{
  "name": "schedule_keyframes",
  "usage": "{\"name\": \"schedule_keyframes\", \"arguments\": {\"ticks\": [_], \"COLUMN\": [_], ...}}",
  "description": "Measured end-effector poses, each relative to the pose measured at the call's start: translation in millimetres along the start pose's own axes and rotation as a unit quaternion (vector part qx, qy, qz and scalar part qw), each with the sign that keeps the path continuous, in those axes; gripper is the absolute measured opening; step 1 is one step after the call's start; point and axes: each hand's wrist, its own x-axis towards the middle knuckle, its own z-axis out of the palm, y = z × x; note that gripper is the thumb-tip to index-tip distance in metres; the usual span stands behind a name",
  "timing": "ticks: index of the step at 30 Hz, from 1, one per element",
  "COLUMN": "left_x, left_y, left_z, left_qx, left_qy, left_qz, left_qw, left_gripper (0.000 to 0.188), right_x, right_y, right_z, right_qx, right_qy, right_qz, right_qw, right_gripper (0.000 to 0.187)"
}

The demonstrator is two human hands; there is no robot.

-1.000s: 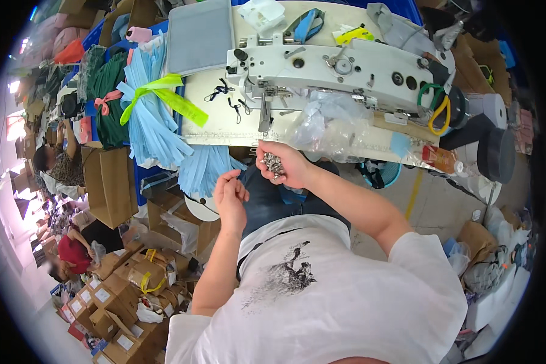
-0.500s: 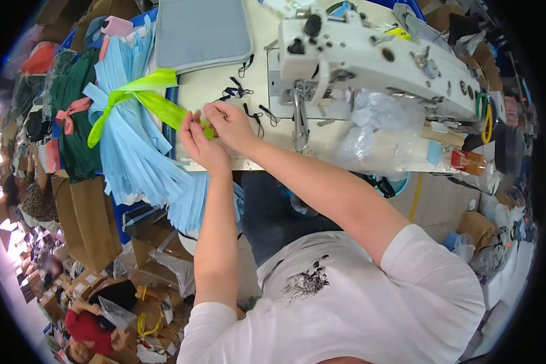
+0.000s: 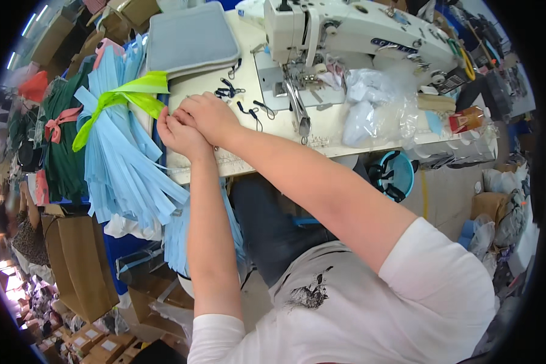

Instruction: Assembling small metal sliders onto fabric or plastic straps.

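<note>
A neon yellow-green fabric strip (image 3: 116,96) is wrapped around a bundle of light blue fabric strips (image 3: 120,155) hanging over the table's left edge. My left hand (image 3: 187,138) is closed at the strip's right end, palm side partly up. Over its fingers lies my right hand (image 3: 211,119), closed, with its fingertips pressed against the left hand. Whatever lies between the two hands is hidden. Several small black cords with clips (image 3: 229,91) rest on the white table (image 3: 233,159) just beyond my hands.
A white sewing machine (image 3: 358,30) fills the table's far right, with clear plastic bags (image 3: 376,112) beside it. A grey padded fabric panel (image 3: 193,37) lies at the back left. Dark green strips (image 3: 67,142) hang farther left. A blue bucket (image 3: 397,175) stands below the table.
My hands have come closer together, the right now covering the left fingers. The strip's end, visible between my hands before, is now hidden. The whole view has shifted slightly.
</note>
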Motion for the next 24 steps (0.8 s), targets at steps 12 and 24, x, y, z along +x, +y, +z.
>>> {"name": "schedule_keyframes", "arguments": {"ticks": [12,24], "left_x": [-10.4,-71.5], "left_y": [24.7,34.0], "left_z": [-10.2,-40.4], "left_qx": [0.059,0.425], "left_qy": [0.014,-0.281], "left_qz": [0.091,0.205], "left_qw": [0.994,0.836], "left_gripper": [0.029,0.026], "right_x": [2.9,39.5], "right_y": [2.4,15.7], "right_z": [10.1,-16.1], "right_qx": [-0.030,0.119], "right_qy": [0.007,0.033], "right_qz": [-0.039,0.101], "right_qw": [0.999,0.987], "right_gripper": [0.010,0.022]}}
